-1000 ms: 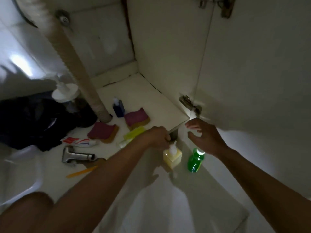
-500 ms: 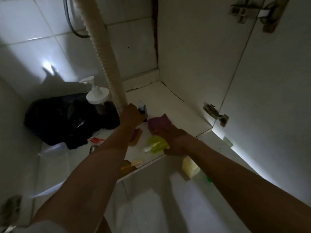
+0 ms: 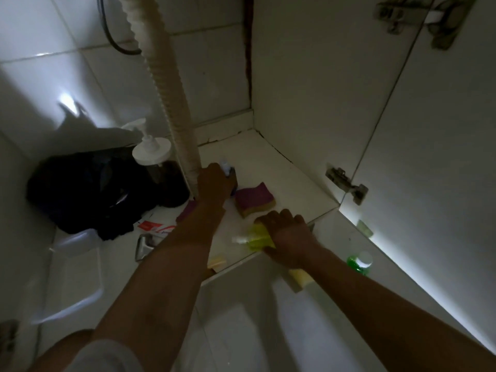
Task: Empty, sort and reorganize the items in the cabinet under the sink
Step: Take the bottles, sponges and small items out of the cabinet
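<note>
Both hands are now reaching inside the cabinet, away from the yellow soap bottle (image 3: pixel 300 277) and green bottle (image 3: pixel 359 261), which are standing on the floor outside at 4 o'clock.

- Left hand (image 3: pixel 214 181) is working deep in the cabinet, just right of the drain hose (image 3: pixel 171 103). Its fingers (image 3: pixel 224 181) are wrapping round a small dark bottle (image 3: pixel 231 174); only the pale cap is showing, at 1 o'clock of the knuckles.
- Right hand (image 3: pixel 287 232) is sitting at the front lip of the cabinet floor (image 3: pixel 281 170). Its fingers (image 3: pixel 276 217) are curling down over a yellow-green tube (image 3: pixel 255 238). Thumb is hidden, so I cannot tell how firm the grip is.
- Tube is lying flat, long axis running 9 to 3 o'clock, white cap pointing to 9, body end under the palm.
- Purple sponge (image 3: pixel 255 200) is lying free at 11 o'clock of the right hand, near but apart.

Judgement: both hands are looking ready to lift out. The tube is nearer the edge, so the right hand is facing the shorter pull, back towards 5 o'clock.
</note>
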{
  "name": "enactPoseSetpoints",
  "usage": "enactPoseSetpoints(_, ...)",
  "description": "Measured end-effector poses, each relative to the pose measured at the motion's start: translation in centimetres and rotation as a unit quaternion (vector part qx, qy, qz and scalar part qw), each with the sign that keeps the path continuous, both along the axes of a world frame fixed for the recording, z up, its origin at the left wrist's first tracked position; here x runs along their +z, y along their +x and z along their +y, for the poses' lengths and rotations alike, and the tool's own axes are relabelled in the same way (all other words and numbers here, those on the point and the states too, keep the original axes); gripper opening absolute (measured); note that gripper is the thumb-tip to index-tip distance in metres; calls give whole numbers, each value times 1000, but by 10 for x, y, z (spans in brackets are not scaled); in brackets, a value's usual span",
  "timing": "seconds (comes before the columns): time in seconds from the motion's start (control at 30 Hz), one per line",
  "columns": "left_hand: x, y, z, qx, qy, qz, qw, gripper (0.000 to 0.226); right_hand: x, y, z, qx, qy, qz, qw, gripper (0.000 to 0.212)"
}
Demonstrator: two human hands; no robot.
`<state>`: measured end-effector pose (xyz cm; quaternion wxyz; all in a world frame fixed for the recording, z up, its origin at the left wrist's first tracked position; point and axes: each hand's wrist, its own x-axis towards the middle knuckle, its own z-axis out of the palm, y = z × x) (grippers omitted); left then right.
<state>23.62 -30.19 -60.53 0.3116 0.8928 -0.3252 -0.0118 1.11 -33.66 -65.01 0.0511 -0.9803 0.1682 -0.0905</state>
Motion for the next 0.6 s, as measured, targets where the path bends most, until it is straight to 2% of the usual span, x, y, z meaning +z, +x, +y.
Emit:
enactPoseSetpoints(0.1, 10, -10, 4, 3, -44, -18, 999, 42, 17, -27, -11, -34, 224, -48, 973, 65)
enactPoseSetpoints(0.2, 30, -30, 13, -23, -78, -60, 995, 40, 21, -62, -17, -87, 349, -45, 932, 59)
enactPoseSetpoints(0.27, 44, -51, 20, -64, -70, -69, 993, 46, 14, -80, -18, -98, 373, 13, 923, 61)
enactPoseSetpoints(0.37, 58, -90, 26, -141, -8, 6, 990, 67, -6, -101, -16, -100, 358, 110, 922, 72)
enactPoseSetpoints(0.47, 49, -125, 29, -229, 147, 53, 961, 47, -36, -115, -9, -117, 364, 189, 905, 73)
enactPoseSetpoints(0.6, 3, -160, 49, -286, 280, 149, 904, 39, -72, -126, 6, -155, 368, 189, 897, 72)
